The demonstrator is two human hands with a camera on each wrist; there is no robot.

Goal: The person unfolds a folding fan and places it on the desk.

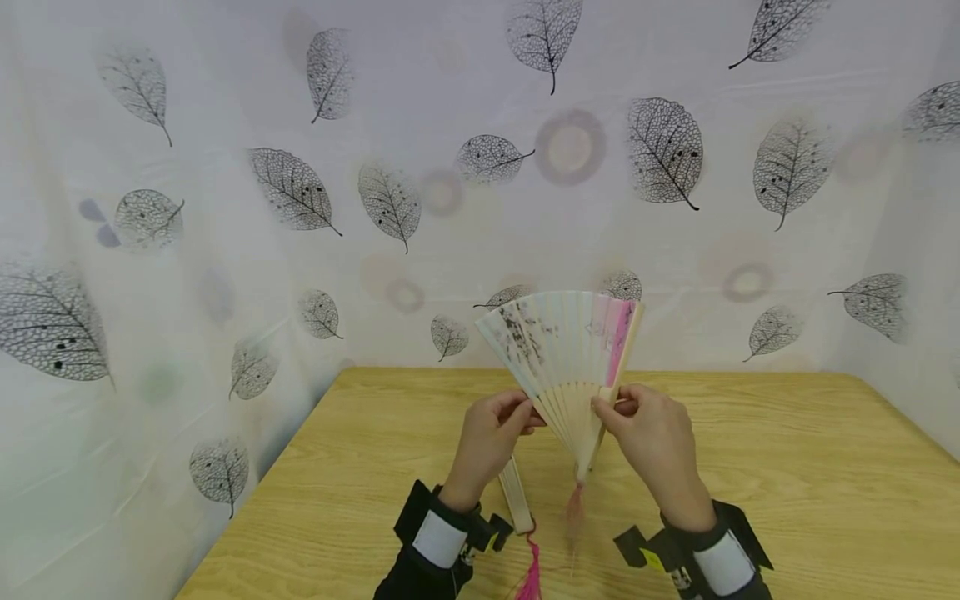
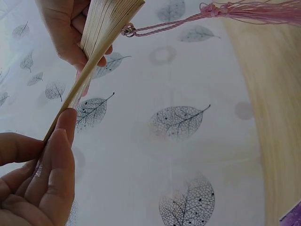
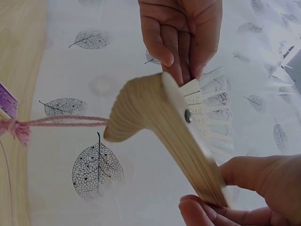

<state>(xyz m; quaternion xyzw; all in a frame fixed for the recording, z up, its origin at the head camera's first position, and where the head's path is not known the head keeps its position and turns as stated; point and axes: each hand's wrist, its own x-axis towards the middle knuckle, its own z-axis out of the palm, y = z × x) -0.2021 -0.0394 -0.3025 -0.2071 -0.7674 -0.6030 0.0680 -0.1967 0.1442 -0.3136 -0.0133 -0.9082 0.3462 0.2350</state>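
Observation:
A folding fan [image 1: 562, 342], spread partway, is held up over the table in both hands. Its pale leaf bears dark grey floral marks and a pink band near the right side. My left hand [image 1: 491, 437] pinches the outer left rib between thumb and fingers. On the opposite side, my right hand [image 1: 660, 437] grips the thicker stack of still-folded wooden ribs [image 3: 188, 160]. A light pink tassel [image 1: 575, 508] hangs from the pivot end. Below the left hand lies a second fan [image 1: 516, 497], folded, with a bright pink tassel [image 1: 530, 575].
The wooden table [image 1: 360, 450] spreads out below the hands. Behind it hangs a white curtain [image 1: 450, 100] printed with dark leaves, which also covers the left and right sides. A purple object [image 2: 292, 217] shows at the corner of the left wrist view.

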